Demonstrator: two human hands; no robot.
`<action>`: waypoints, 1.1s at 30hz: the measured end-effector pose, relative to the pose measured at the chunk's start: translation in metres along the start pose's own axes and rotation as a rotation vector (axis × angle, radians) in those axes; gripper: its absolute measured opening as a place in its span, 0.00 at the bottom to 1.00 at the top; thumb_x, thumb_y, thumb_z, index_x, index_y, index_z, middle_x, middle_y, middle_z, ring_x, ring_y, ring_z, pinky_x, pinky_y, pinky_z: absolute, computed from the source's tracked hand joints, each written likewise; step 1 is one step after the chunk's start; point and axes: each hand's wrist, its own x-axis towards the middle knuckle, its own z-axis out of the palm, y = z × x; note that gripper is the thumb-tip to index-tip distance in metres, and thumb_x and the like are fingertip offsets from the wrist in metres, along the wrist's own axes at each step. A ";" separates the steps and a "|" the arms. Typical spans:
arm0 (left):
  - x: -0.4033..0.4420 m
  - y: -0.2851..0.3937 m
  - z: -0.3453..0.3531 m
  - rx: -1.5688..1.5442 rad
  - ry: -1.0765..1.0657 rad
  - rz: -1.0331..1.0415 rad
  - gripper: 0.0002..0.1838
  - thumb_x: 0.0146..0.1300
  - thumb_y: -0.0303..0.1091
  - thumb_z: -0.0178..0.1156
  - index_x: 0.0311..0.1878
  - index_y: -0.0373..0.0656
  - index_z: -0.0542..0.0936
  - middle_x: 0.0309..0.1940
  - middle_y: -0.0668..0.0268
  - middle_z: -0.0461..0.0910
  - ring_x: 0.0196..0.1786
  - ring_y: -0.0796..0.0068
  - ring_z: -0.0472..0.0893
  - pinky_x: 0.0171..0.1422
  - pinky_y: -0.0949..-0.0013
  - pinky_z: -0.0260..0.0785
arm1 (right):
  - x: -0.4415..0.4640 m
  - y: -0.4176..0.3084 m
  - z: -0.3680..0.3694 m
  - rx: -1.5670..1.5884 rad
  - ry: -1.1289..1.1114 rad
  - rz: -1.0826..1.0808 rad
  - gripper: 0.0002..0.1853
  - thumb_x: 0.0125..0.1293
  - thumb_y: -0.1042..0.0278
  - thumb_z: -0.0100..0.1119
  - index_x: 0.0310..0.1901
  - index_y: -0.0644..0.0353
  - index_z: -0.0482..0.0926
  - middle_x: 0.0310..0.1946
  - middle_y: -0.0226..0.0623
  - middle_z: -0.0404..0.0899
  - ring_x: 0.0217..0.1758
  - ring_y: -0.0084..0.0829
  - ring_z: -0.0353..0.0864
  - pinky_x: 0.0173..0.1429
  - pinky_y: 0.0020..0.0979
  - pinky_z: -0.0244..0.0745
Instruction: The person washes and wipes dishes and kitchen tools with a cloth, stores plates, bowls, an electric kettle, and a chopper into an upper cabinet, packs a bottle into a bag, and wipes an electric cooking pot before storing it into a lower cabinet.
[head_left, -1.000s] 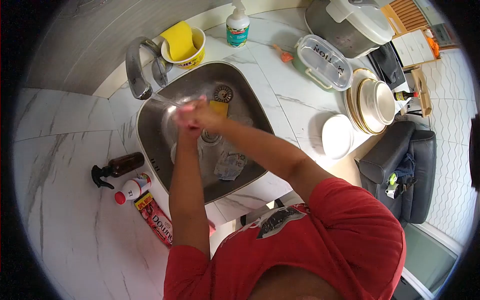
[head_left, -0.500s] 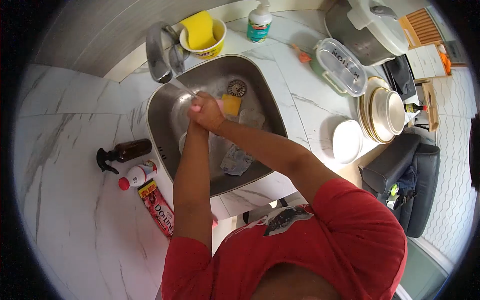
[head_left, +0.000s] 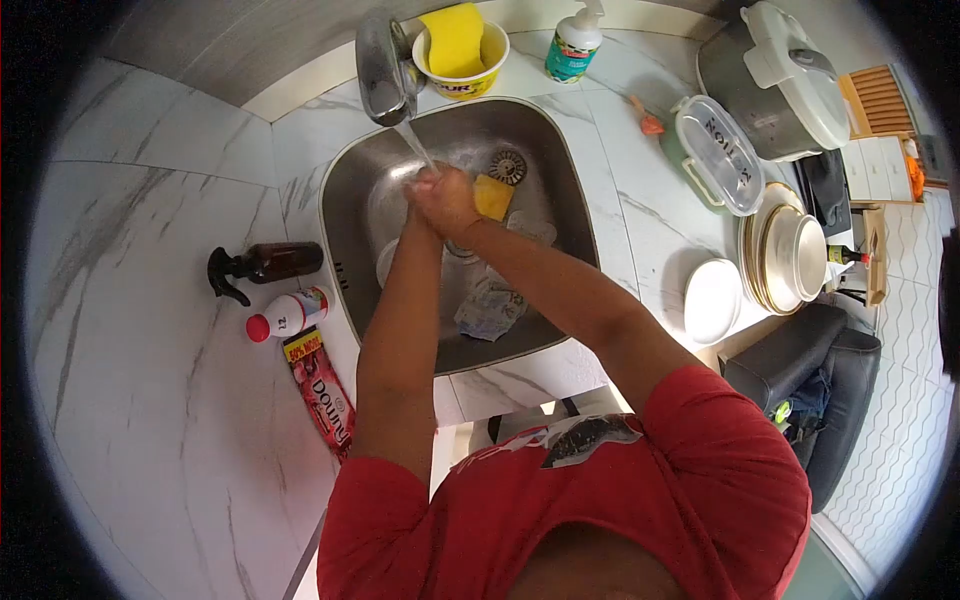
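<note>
Water runs from the tap onto my two hands, which are pressed together over the sink. My right hand wraps over my left hand, whose fingers are mostly hidden. A bit of pink shows between them; I cannot make out what it is. Just right of the hands lies a yellow-orange sponge, near the drain strainer. Below the forearms, a crumpled printed plastic packet rests on the sink floor. A clear plastic item lies near the right wall.
Behind the sink stand a yellow tub with a yellow cloth and a pump bottle. At left are a brown spray bottle, a white bottle and a Downy packet. Plates, a lidded container and a cooker stand right.
The camera view has shifted, so the counter and sink appear further right and higher. My hands stay together under the running water, and less pink shows between them.
</note>
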 end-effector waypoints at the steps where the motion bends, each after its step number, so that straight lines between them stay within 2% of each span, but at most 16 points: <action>1: 0.003 -0.006 0.020 0.276 0.610 -0.032 0.17 0.64 0.43 0.50 0.49 0.42 0.72 0.40 0.60 0.78 0.37 0.66 0.80 0.35 0.60 0.76 | 0.006 0.013 0.001 0.083 -0.036 0.128 0.18 0.55 0.53 0.58 0.27 0.62 0.80 0.27 0.50 0.79 0.32 0.42 0.79 0.41 0.40 0.73; 2: 0.007 -0.012 0.043 0.547 1.220 -0.063 0.16 0.65 0.40 0.50 0.51 0.41 0.72 0.39 0.60 0.78 0.37 0.67 0.80 0.35 0.59 0.76 | 0.011 0.028 0.001 0.163 -0.073 0.255 0.21 0.58 0.47 0.56 0.27 0.62 0.81 0.26 0.48 0.79 0.33 0.35 0.79 0.44 0.38 0.73; 6: 0.009 -0.016 0.085 0.754 0.932 0.085 0.17 0.66 0.27 0.44 0.58 0.41 0.69 0.43 0.60 0.76 0.41 0.67 0.80 0.43 0.63 0.77 | 0.029 0.059 -0.023 0.284 -0.095 0.600 0.23 0.62 0.44 0.52 0.36 0.60 0.81 0.41 0.51 0.79 0.37 0.47 0.80 0.44 0.38 0.76; 8: 0.013 -0.011 0.105 0.790 0.893 0.139 0.20 0.65 0.24 0.43 0.61 0.42 0.67 0.43 0.60 0.76 0.42 0.68 0.79 0.45 0.65 0.77 | 0.014 0.060 -0.030 1.180 -0.246 1.083 0.27 0.63 0.41 0.48 0.45 0.58 0.79 0.45 0.43 0.80 0.37 0.41 0.82 0.43 0.38 0.76; 10: 0.015 0.003 0.101 0.839 0.809 0.186 0.33 0.61 0.16 0.41 0.71 0.48 0.55 0.46 0.62 0.75 0.46 0.71 0.77 0.50 0.70 0.73 | 0.000 0.048 -0.033 1.235 -0.322 1.058 0.25 0.64 0.43 0.49 0.47 0.57 0.78 0.44 0.38 0.80 0.36 0.38 0.81 0.41 0.39 0.76; 12: 0.004 0.013 0.089 0.905 0.843 0.185 0.34 0.61 0.20 0.46 0.72 0.48 0.52 0.52 0.61 0.72 0.52 0.69 0.74 0.55 0.68 0.71 | -0.001 0.051 -0.032 1.292 -0.388 1.045 0.23 0.64 0.45 0.50 0.49 0.56 0.77 0.44 0.34 0.80 0.35 0.36 0.81 0.40 0.39 0.76; 14: -0.007 0.024 0.082 0.965 0.877 0.177 0.37 0.62 0.25 0.51 0.73 0.48 0.49 0.58 0.59 0.68 0.58 0.67 0.71 0.59 0.66 0.68 | 0.005 0.060 -0.030 0.686 -0.465 0.852 0.21 0.64 0.54 0.53 0.52 0.59 0.75 0.46 0.37 0.79 0.44 0.30 0.78 0.46 0.34 0.74; 15: -0.012 0.028 0.081 1.248 0.893 -0.106 0.38 0.61 0.26 0.53 0.73 0.48 0.48 0.59 0.60 0.67 0.58 0.67 0.71 0.58 0.66 0.68 | 0.011 0.059 -0.033 0.681 -0.462 0.848 0.21 0.64 0.54 0.53 0.52 0.59 0.75 0.46 0.37 0.79 0.44 0.30 0.78 0.46 0.34 0.74; 16: -0.016 0.028 0.078 1.519 0.885 -0.408 0.38 0.61 0.28 0.54 0.73 0.48 0.48 0.60 0.61 0.66 0.59 0.67 0.70 0.58 0.66 0.68 | 0.018 0.057 -0.034 0.480 -0.487 0.573 0.19 0.62 0.56 0.55 0.49 0.60 0.76 0.42 0.36 0.80 0.40 0.30 0.78 0.44 0.33 0.74; 17: -0.019 0.022 0.076 1.519 0.876 -0.407 0.38 0.61 0.28 0.54 0.73 0.48 0.48 0.60 0.61 0.66 0.59 0.67 0.70 0.58 0.66 0.68 | 0.022 0.052 -0.035 0.276 -0.503 0.299 0.17 0.60 0.58 0.57 0.45 0.62 0.78 0.37 0.35 0.81 0.37 0.30 0.78 0.43 0.33 0.73; 21: -0.018 -0.006 0.087 1.231 0.517 -0.109 0.43 0.50 0.23 0.60 0.70 0.46 0.53 0.51 0.71 0.69 0.51 0.76 0.73 0.50 0.71 0.71 | 0.030 -0.013 -0.062 0.146 -0.491 0.320 0.13 0.58 0.58 0.58 0.35 0.61 0.81 0.29 0.42 0.81 0.28 0.30 0.80 0.33 0.37 0.74; 23: -0.010 -0.009 0.083 1.001 0.427 -0.040 0.40 0.50 0.24 0.61 0.68 0.46 0.57 0.52 0.71 0.69 0.51 0.76 0.73 0.50 0.71 0.71 | 0.032 -0.030 -0.073 0.015 -0.436 0.191 0.13 0.58 0.60 0.61 0.31 0.65 0.80 0.24 0.32 0.79 0.27 0.24 0.74 0.34 0.28 0.71; 27: 0.007 -0.013 0.086 0.963 0.653 0.092 0.34 0.49 0.22 0.60 0.63 0.39 0.64 0.53 0.66 0.72 0.53 0.73 0.74 0.54 0.71 0.70 | 0.027 -0.047 -0.105 0.513 -0.329 0.428 0.13 0.58 0.60 0.62 0.27 0.64 0.80 0.22 0.32 0.78 0.24 0.22 0.73 0.31 0.25 0.69; 29: 0.007 -0.016 0.108 0.956 0.825 0.097 0.33 0.49 0.22 0.59 0.62 0.37 0.65 0.52 0.63 0.73 0.53 0.72 0.75 0.56 0.70 0.69 | 0.028 -0.008 -0.102 0.566 0.031 0.444 0.13 0.59 0.61 0.61 0.27 0.63 0.80 0.22 0.31 0.78 0.21 0.21 0.73 0.30 0.24 0.70; 31: -0.003 -0.015 0.115 0.937 0.601 0.180 0.30 0.58 0.30 0.57 0.65 0.36 0.63 0.56 0.59 0.72 0.57 0.66 0.73 0.62 0.65 0.65 | 0.021 0.018 -0.096 0.647 0.001 0.577 0.11 0.62 0.62 0.57 0.34 0.63 0.79 0.28 0.35 0.79 0.26 0.25 0.76 0.33 0.27 0.74; 33: -0.009 -0.022 0.126 0.840 0.554 0.196 0.31 0.55 0.27 0.56 0.64 0.34 0.63 0.54 0.59 0.73 0.55 0.67 0.74 0.62 0.66 0.65 | 0.010 0.019 -0.082 0.461 -0.378 0.853 0.11 0.64 0.65 0.53 0.42 0.63 0.76 0.33 0.39 0.78 0.31 0.30 0.79 0.35 0.30 0.76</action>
